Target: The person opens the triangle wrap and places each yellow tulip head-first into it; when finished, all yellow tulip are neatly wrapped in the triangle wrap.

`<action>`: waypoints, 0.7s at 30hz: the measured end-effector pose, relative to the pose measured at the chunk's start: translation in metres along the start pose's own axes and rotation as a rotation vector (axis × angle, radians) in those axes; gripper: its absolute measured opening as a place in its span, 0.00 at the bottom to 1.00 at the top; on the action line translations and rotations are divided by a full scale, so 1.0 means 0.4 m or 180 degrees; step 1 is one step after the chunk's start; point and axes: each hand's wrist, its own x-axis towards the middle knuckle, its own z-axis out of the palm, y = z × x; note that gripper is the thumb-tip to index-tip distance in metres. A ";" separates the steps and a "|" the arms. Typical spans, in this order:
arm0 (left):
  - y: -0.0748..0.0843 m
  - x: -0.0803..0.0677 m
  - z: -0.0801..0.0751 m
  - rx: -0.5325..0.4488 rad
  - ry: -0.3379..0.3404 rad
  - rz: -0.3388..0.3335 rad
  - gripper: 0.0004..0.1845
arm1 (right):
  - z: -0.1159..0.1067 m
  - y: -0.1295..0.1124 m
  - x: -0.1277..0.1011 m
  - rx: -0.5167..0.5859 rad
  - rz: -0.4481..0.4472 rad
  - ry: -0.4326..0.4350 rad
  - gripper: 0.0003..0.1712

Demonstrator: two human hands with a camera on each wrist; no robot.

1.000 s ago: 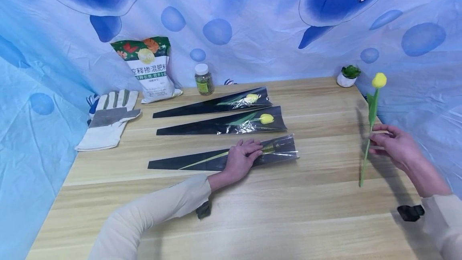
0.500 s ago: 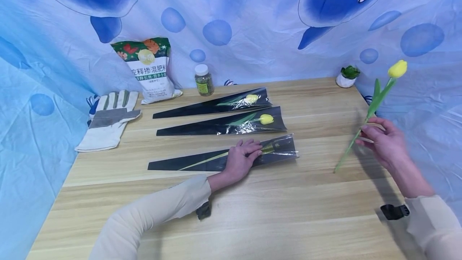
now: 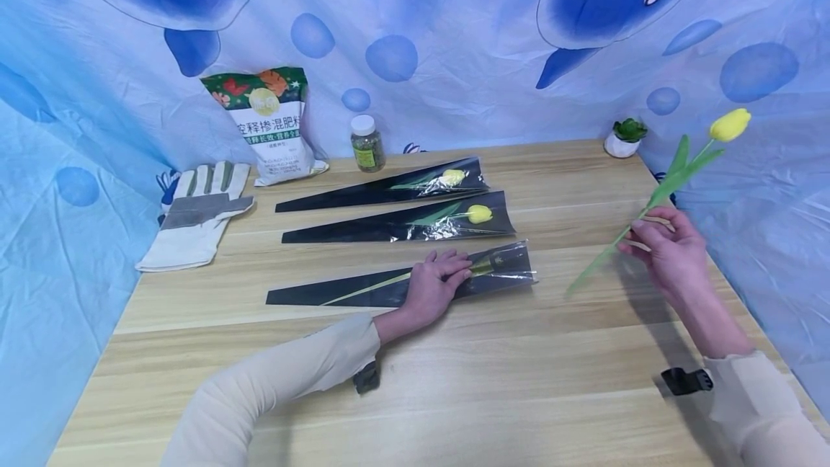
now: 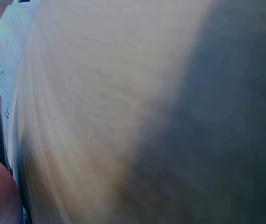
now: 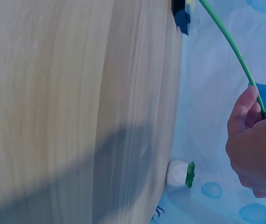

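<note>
Head view: our right hand [image 3: 671, 254] pinches tulip [image 3: 655, 193] mid-stem near table's right edge; light, bendy, we judge. Left hand [image 3: 433, 285] flat, pressing sleeve [image 3: 499, 269].

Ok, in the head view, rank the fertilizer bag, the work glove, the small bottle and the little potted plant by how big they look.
1. Fertilizer bag and work glove: they look about alike, and the glove lies flat and nearer the camera, so I won't rank them.
2. Small bottle.
3. Little potted plant, slightly smaller than the bottle.
</note>
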 end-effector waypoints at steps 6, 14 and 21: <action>0.000 0.001 0.000 -0.0033 0.0007 0.0018 0.09 | 0.018 0.014 -0.001 0.0062 -0.0011 -0.0051 0.13; 0.004 0.001 0.000 -0.0007 -0.0013 -0.0019 0.10 | 0.030 0.023 -0.003 0.0287 0.0085 0.0012 0.16; 0.006 -0.001 0.001 -0.0002 -0.0010 -0.0033 0.10 | 0.038 0.031 -0.004 0.0322 0.0125 0.0083 0.16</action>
